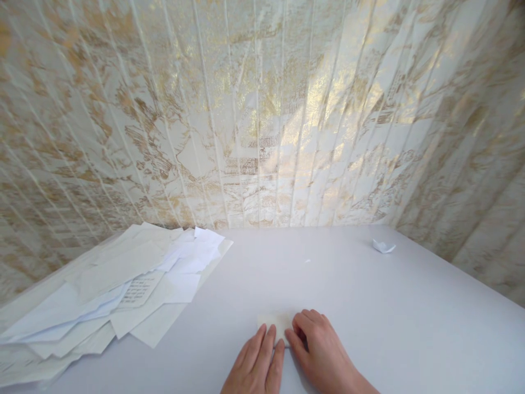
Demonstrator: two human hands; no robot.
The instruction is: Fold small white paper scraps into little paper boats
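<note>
A small folded piece of cream paper [275,322] lies on the white table [348,295] near the front edge. My left hand [256,364] rests flat on its near edge, fingers stretched out and held together. My right hand [318,345] is at the paper's right end with its fingers curled, the tips pressing or pinching that end. The part of the paper under both hands is hidden.
A loose heap of white paper sheets [106,290] covers the table's left side. A small folded white paper shape [383,246] sits at the back right. A gold-and-cream patterned wall [262,109] closes off the back and right.
</note>
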